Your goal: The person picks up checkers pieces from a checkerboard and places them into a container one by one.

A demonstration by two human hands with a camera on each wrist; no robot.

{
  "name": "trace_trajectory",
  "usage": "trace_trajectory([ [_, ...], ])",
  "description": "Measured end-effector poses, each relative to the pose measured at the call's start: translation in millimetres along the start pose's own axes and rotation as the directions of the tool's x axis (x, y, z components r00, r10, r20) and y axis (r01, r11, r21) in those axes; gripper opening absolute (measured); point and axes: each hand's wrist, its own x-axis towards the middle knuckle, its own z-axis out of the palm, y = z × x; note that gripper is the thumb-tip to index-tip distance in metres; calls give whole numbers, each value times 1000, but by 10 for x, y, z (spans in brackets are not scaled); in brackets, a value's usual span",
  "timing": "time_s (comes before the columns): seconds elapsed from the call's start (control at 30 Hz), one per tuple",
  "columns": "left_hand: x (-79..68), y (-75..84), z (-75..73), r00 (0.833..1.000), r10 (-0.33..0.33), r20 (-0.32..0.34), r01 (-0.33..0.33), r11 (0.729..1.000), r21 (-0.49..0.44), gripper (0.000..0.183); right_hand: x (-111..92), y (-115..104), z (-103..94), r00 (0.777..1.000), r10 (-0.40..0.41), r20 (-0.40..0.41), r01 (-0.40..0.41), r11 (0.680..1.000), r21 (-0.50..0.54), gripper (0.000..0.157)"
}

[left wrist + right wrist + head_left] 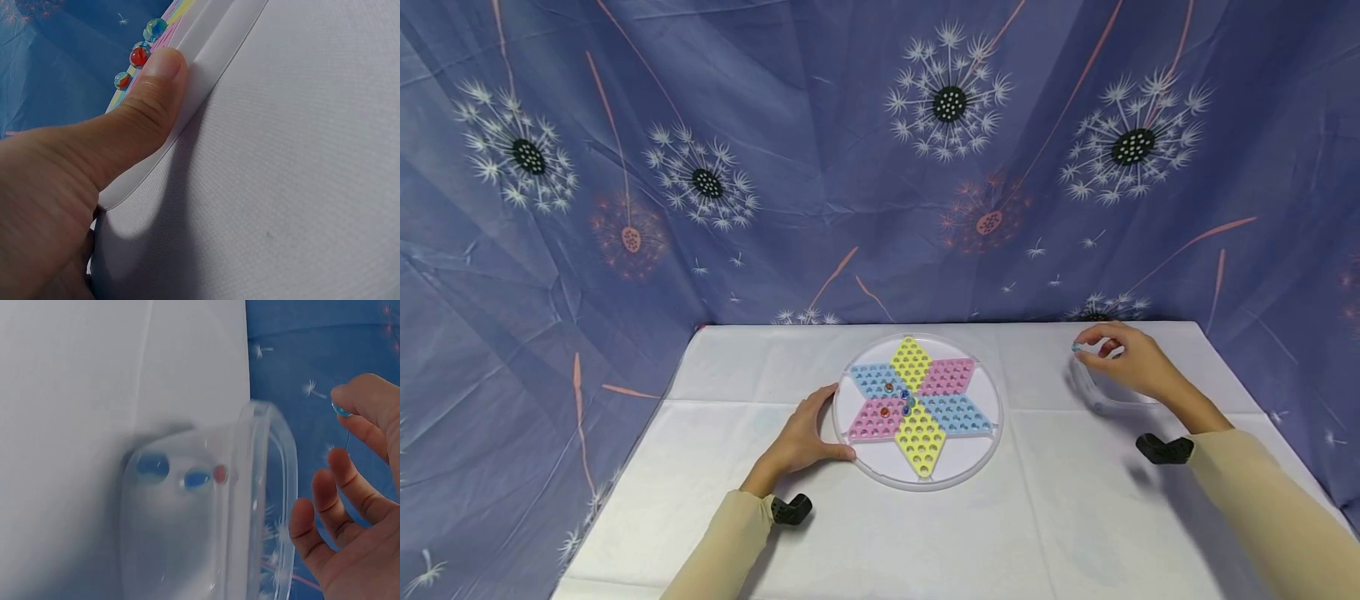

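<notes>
A round white Chinese checkers board [868, 458] with a star of yellow, pink and blue points lies flat on the table. Several glass marbles sit on it, among them a red-orange marble [885, 412] and a blue marble [905, 395]. My left hand [801, 437] rests against the board's left edge, thumb spread from the fingers; up close, the thumb [147, 103] lies on the white rim. Over at the right, my right hand [1123, 362] pinches a light-blue marble [341, 410] between thumb and forefinger, its other fingers loosely bent. Beneath it stands a clear plastic container [1101, 407].
Inside the container, blue marbles [197, 479] and a red one [220, 474] show through its wall. A white cloth [760, 358] covers the table, with a blue dandelion-print curtain [820, 167] hanging behind and at both sides.
</notes>
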Motion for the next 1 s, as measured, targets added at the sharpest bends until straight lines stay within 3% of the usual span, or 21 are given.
trace_trajectory([
  [0.3, -1, -2, -3, 1000, -9, 5, 9, 1000, 2, 122, -96, 150, -87, 999, 26, -20, -26, 1000, -6, 24],
  [1.0, 6, -21, 4, 1000, -21, 7, 21, 1000, 3, 124, -122, 267, -76, 995, 89, 47, -87, 995, -40, 26],
])
